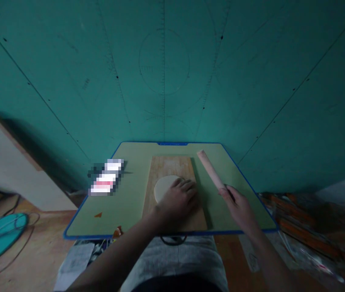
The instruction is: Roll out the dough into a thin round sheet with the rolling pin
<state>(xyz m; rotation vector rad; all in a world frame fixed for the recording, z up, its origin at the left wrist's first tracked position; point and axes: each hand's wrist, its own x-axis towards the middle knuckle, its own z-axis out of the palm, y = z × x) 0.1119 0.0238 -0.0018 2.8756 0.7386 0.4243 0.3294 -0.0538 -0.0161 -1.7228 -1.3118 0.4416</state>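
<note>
A flat round of pale dough (162,189) lies on a wooden cutting board (172,163). My left hand (181,198) reaches over the board, with its fingers curled together at the dough's right side. They cover that edge, and the fingertips are partly hidden and a little blurred. Off the board's right side, my right hand (236,201) is wrapped around the near end of a wooden rolling pin (210,169). The pin slants up and to the left, apart from the dough.
The board rests on a small light-green table (132,162) with a blue rim. A blurred-out phone-like object (107,178) is at its left, near a small orange scrap (98,215). A green wall (172,81) rises behind. Clutter (300,231) lies on the floor at right.
</note>
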